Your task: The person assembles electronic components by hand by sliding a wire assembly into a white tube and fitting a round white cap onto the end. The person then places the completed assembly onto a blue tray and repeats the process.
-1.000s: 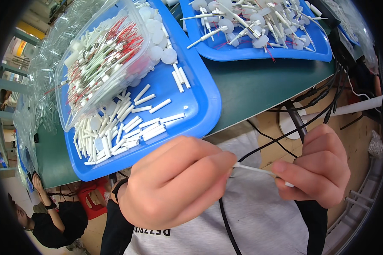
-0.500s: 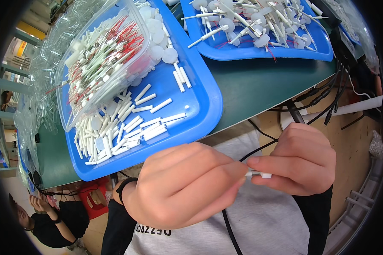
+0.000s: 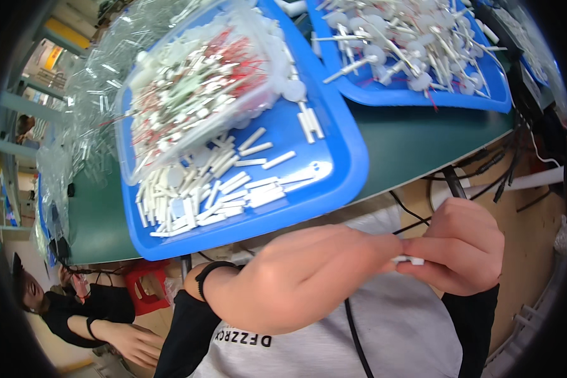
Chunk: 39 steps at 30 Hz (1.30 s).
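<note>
White, smooth, blocky pc point(image 3: 414, 260) pinched in R hand point(image 3: 463, 247), L hand point(image 3: 318, 274) curled just beside, can't tell its grip.

We are wearing a heathered grey top point(image 3: 416, 334) bearing dark printed lettering point(image 3: 239, 339). A thin black band point(image 3: 200, 285) is circling our left wrist point(image 3: 217, 286), a black cable point(image 3: 357, 340) is trailing down our front, and black cloth point(image 3: 189, 334) is showing at both sides.

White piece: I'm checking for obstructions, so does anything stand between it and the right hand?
Nothing visible does: the right hand pinches the white piece directly. The left hand sits at its other end, any contact there hidden.
</note>
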Each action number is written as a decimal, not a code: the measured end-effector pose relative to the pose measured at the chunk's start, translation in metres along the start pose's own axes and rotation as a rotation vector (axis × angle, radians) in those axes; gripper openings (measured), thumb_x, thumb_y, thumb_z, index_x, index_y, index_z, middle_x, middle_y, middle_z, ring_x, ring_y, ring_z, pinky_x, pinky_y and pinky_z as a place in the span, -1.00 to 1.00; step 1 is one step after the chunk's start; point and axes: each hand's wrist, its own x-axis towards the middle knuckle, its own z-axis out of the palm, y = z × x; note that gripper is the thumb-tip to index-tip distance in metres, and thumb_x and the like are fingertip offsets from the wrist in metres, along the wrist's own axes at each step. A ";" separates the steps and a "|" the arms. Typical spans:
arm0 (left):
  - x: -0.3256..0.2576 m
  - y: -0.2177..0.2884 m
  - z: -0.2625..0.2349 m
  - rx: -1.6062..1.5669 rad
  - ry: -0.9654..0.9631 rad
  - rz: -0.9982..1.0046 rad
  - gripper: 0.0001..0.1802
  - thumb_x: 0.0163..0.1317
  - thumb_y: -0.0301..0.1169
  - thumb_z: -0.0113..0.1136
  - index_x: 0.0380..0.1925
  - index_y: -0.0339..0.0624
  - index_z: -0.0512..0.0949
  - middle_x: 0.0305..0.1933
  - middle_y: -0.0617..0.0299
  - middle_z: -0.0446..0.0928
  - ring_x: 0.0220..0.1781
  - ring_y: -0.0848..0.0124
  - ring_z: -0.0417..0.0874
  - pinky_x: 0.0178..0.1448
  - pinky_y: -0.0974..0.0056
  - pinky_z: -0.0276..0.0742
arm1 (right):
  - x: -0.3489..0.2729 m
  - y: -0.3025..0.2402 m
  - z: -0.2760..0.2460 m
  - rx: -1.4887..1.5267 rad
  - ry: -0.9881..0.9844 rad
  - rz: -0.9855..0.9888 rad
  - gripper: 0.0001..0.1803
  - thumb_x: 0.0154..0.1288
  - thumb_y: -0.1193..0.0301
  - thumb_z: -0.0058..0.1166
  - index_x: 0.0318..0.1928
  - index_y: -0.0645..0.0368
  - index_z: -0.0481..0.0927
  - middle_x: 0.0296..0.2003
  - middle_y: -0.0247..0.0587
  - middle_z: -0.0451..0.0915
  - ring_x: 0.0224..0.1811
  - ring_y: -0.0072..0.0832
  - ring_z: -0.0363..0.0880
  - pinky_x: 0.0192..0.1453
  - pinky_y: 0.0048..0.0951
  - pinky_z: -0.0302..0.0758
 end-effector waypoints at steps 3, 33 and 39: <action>-0.006 -0.006 0.006 -0.117 0.066 0.111 -0.77 0.11 -0.65 0.27 -0.19 -0.46 0.55 -0.32 0.00 0.63 -0.35 0.17 0.67 -0.29 0.25 0.62 | -0.001 0.000 0.000 0.045 -0.028 -0.006 -0.68 -0.19 0.46 0.46 -0.35 0.29 0.69 -0.60 -0.33 0.48 -0.69 -0.49 0.35 -0.64 -0.48 0.16; -0.026 0.006 -0.077 0.397 0.570 -0.058 -0.78 0.18 -0.41 0.32 -0.21 -0.26 0.58 -0.28 0.06 0.61 -0.24 0.14 0.65 -0.15 0.18 0.56 | 0.015 -0.015 0.007 0.096 -0.206 0.192 -0.85 0.08 0.67 0.24 -0.29 0.36 0.59 -0.47 -0.09 0.51 -0.46 -0.26 0.48 -0.39 -0.37 0.39; -0.045 -0.003 -0.103 0.568 0.923 -0.299 -0.80 0.08 -0.51 0.35 -0.25 -0.23 0.61 -0.19 0.15 0.61 -0.10 0.19 0.57 0.04 0.19 0.45 | 0.020 0.005 0.018 0.170 -0.439 0.422 -0.88 0.17 0.56 0.24 -0.27 0.33 0.61 -0.48 -0.05 0.53 -0.46 -0.22 0.52 -0.37 -0.35 0.41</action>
